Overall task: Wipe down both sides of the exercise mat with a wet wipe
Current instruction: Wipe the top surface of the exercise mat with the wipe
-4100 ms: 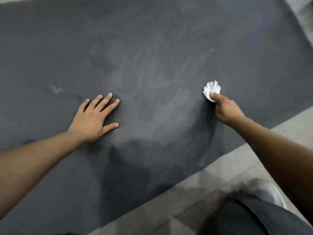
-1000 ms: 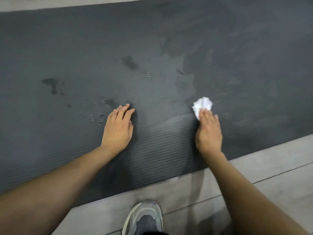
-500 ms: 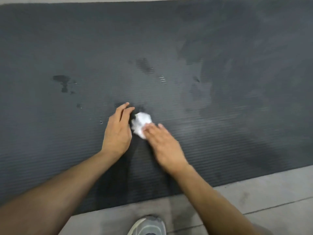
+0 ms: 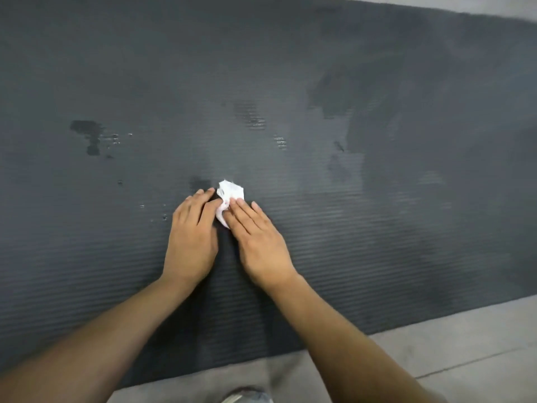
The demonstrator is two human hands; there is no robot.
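A dark grey ribbed exercise mat (image 4: 377,228) lies flat on the floor and fills most of the head view, with dark wet patches and small droplets on it. A crumpled white wet wipe (image 4: 228,196) sits on the mat near the middle. My right hand (image 4: 258,242) presses on the wipe with straight fingers laid over its near edge. My left hand (image 4: 193,237) lies flat on the mat just left of the wipe, its fingertips touching it.
Grey tiled floor (image 4: 450,353) runs along the mat's near edge at the bottom right. The toe of a grey shoe (image 4: 247,398) shows at the bottom edge. A strip of pale floor (image 4: 494,7) lies beyond the mat's far edge, top right.
My right hand slid the wipe leftward across the mat until it met my left hand's fingertips. My left hand stayed flat in place.
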